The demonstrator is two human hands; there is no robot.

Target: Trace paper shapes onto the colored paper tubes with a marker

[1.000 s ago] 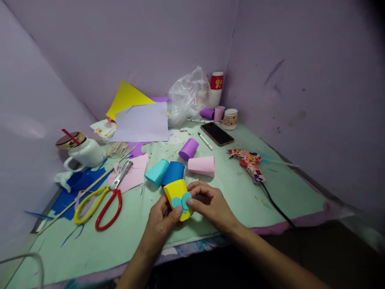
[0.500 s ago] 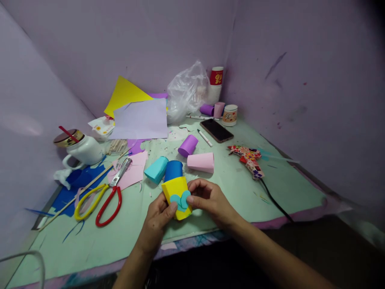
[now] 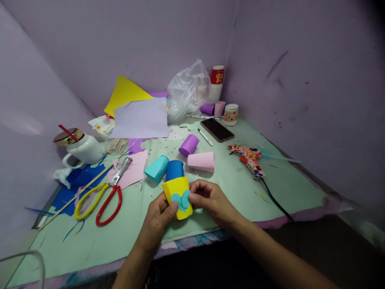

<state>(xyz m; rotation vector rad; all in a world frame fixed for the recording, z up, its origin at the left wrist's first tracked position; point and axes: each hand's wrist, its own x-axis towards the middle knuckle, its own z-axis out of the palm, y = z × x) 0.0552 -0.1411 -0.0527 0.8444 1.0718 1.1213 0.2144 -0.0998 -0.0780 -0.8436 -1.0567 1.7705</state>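
Between my hands, over the table's front edge, is a yellow paper cup (image 3: pixel 175 184) with a teal heart-shaped piece (image 3: pixel 182 202) on its near side. My left hand (image 3: pixel 158 214) grips the cup from the left, its thumb on the heart's left part. From the right, my right hand (image 3: pixel 208 199) pinches the heart's right edge against the cup. Just behind stands a blue paper cup (image 3: pixel 174 170). Around it lie a teal paper cup (image 3: pixel 157 169), a purple one (image 3: pixel 189 145) and a pink one (image 3: pixel 201 161), all on their sides.
Scissors (image 3: pixel 116 182) with yellow and red handles lie at left, near a white mug (image 3: pixel 87 150). A glue gun (image 3: pixel 248 156) with a black cord lies at right. Behind are a phone (image 3: pixel 217 129), a marker (image 3: pixel 205 137), paper sheets (image 3: pixel 141 118) and a plastic bag (image 3: pixel 188 92).
Almost nothing differs. The view has shifted very slightly; both hands keep the same hold on the yellow cup and the teal heart.
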